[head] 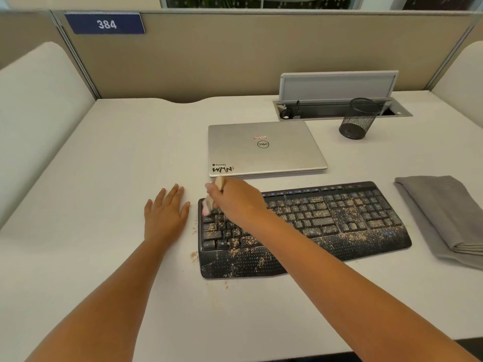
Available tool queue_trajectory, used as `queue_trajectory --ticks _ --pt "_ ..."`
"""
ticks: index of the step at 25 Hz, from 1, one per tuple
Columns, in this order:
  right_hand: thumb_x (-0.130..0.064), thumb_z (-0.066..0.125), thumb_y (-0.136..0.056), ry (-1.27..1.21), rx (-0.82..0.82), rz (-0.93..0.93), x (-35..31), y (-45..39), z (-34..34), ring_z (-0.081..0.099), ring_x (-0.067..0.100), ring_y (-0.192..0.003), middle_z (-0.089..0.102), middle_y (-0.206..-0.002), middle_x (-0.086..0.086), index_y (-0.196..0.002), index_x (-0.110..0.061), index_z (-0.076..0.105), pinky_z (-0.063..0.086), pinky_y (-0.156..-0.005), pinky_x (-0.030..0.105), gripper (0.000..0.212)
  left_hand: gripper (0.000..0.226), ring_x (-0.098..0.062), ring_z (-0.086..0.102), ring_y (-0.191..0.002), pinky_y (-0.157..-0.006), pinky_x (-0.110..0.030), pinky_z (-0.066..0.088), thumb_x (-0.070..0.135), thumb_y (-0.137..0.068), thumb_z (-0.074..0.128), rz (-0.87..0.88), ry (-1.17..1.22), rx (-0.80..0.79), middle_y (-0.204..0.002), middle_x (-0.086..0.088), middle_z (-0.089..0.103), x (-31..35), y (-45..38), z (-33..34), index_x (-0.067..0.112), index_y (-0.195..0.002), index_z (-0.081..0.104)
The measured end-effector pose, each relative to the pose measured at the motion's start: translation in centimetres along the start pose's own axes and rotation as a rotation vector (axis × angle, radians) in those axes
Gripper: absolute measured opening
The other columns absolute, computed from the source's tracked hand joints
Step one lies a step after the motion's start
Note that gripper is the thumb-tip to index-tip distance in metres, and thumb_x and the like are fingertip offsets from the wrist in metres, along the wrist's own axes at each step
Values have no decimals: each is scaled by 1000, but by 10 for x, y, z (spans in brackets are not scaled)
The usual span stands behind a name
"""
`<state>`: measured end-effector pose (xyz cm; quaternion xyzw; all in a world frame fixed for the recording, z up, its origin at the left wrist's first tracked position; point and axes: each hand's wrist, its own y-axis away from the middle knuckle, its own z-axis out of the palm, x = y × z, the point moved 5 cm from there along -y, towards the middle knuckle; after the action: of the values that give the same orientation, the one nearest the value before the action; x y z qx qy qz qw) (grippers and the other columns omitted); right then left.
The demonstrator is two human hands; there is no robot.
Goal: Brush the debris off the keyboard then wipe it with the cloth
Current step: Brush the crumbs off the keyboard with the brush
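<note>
A black keyboard (339, 218) with a wrist rest lies on the white desk, sprinkled with tan crumbs over its keys and rest. My right hand (235, 199) grips a small wooden-handled brush (219, 183), its pale bristles blurred over the keyboard's top left corner. My left hand (166, 212) rests flat on the desk just left of the keyboard, fingers straight. A folded grey cloth (444, 212) lies to the right of the keyboard. A few crumbs (194, 256) lie on the desk by the keyboard's left edge.
A closed silver laptop (264, 148) sits just behind the keyboard. A black mesh pen cup (358, 118) stands at the back right, in front of an open cable hatch (339, 100). Beige partition walls enclose the desk on three sides.
</note>
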<state>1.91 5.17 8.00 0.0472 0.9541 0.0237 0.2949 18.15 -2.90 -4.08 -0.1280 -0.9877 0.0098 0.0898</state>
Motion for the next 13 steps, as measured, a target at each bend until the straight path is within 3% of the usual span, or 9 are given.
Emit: queue_trajectory --ticks 2,6,13 --pt "-41 25 -101 61 23 24 7 -5 -3 58 16 -65 63 -71 -3 -84 -12 61 47 -69 31 49 54 -19 11 -145 -116 -45 8 44 -100 23 2 1 3 -157 8 17 0 0 1 25 -150 21" --pt "-43 29 -100 -105 -7 11 4 -18 -5 62 19 -74 71 -83 1 -98 -14 64 51 -79 37 45 54 -19 11 -145 -115 -44 8 44 -100 23 -3 0 3 -157 8 17 0 -1 0 25 -150 20" --pt "-42 28 -101 -2 -49 -21 3 -21 -4 64 22 -78 71 -80 3 -94 -10 66 50 -81 36 50 54 -18 11 -145 -115 -43 7 44 -99 23 -12 -1 5 -157 9 17 1 0 0 25 -150 20"
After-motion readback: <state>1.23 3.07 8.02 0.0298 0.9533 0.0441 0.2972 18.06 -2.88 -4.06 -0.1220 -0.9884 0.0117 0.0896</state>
